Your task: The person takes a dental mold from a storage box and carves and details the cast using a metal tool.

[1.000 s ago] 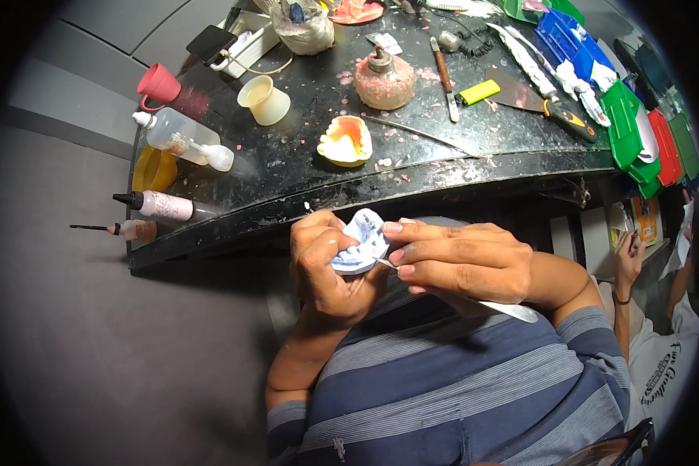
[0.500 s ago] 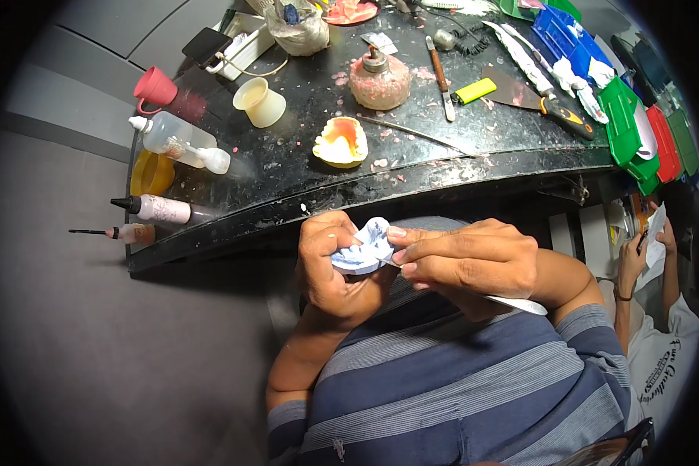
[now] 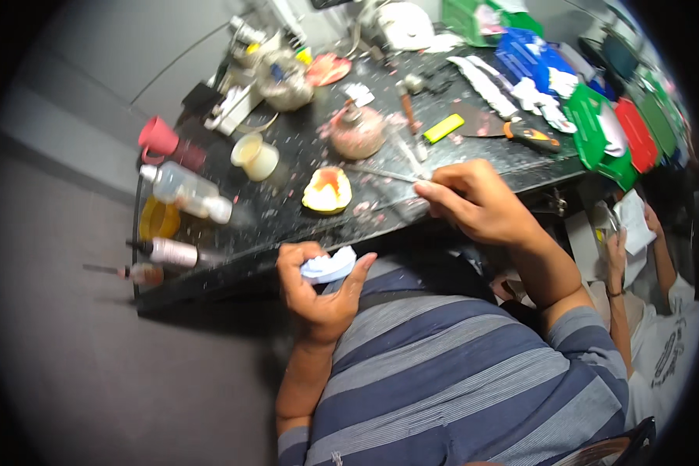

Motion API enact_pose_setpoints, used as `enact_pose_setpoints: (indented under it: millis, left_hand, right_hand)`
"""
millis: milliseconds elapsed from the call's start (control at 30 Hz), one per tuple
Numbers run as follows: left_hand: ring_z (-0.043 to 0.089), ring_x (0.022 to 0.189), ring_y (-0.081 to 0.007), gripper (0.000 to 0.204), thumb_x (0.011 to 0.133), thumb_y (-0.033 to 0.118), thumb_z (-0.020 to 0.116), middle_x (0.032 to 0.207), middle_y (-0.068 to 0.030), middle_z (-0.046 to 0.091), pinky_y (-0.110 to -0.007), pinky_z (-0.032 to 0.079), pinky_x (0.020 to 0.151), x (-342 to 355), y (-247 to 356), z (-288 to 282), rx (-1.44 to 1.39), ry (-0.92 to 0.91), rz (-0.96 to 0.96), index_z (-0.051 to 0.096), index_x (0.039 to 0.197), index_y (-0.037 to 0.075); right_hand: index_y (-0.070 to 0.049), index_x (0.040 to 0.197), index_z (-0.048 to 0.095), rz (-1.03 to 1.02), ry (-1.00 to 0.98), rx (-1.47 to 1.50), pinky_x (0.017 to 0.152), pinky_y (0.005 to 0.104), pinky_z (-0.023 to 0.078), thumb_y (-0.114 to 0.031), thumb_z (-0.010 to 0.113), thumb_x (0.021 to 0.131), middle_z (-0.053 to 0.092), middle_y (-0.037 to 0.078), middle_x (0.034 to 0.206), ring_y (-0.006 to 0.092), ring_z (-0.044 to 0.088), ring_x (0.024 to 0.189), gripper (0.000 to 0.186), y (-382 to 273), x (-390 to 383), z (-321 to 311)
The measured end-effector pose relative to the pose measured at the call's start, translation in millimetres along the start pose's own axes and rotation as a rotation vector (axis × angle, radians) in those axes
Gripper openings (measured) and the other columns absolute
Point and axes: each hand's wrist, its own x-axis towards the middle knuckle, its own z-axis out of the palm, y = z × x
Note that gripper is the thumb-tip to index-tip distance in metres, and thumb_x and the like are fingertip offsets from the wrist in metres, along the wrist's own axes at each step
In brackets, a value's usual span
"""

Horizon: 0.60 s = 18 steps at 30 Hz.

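Right hand (image 3: 478, 202) just came off pale blue dental cast (image 3: 330, 268) and swung out over surface (image 3: 268, 213), fingertips near metal rod (image 3: 380, 172). Tool work on cast looked paused, imo. Right arm stretched forward, elbow a bit bent, thumb and index together; blurry pale streak (image 3: 408, 155) ran to fingertips, so couldn't tell if that grip had something or not. Left hand (image 3: 318, 311) kept cast clamped, thumb one side, fingers other, between surface's near edge and my striped shirt (image 3: 474, 357).
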Motion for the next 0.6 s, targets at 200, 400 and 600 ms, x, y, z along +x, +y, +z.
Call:
enact_pose_setpoints:
  millis: [200, 400, 600]
  left_hand:
    - [0.049, 0.092, -0.0144, 0.049, 0.073, 0.008, 0.085, 0.111, -0.0081, 0.049, -0.029, 0.045, 0.083, 2.3, 3.8, -5.5, -0.183, -0.062, -0.03, 0.051, 0.108, 0.004]
    - [0.054, 0.081, -0.0105, 0.038, 0.083, 0.005, 0.077, 0.115, -0.0109, 0.055, -0.022, 0.048, 0.066, -7.9, -11.8, -23.6, -0.637, 0.063, -0.25, 0.051, 0.111, 0.005]
    - [0.06, 0.085, -0.0095, 0.032, 0.088, 0.001, 0.07, 0.112, -0.006, 0.059, -0.018, 0.053, 0.059, -27.9, -20.4, -59.8, -0.581, 0.116, -0.342, 0.052, 0.112, 0.011]
  right_hand:
    - [-0.001, 0.107, 0.067, -0.521, 0.625, -0.59, 0.09, 0.0385, 0.052, -0.026, 0.08, 0.086, 0.066, 0.018, 0.11, 0.0326, 0.067, 0.096, 0.036, -1.1, -31.3, -50.2]
    - [0.009, 0.081, 0.07, 0.371, 0.114, -1.053, 0.079, 0.0519, 0.055, -0.058, 0.079, 0.079, 0.069, 0.03, 0.086, 0.0461, 0.069, 0.086, 0.068, 95.2, -127.3, -137.4]
    - [0.005, 0.104, 0.059, 0.209, 0.764, -0.559, 0.082, 0.0488, 0.053, -0.028, 0.085, 0.08, 0.069, 0.027, 0.095, 0.0466, 0.068, 0.095, 0.048, 234.6, -158.7, -115.6]
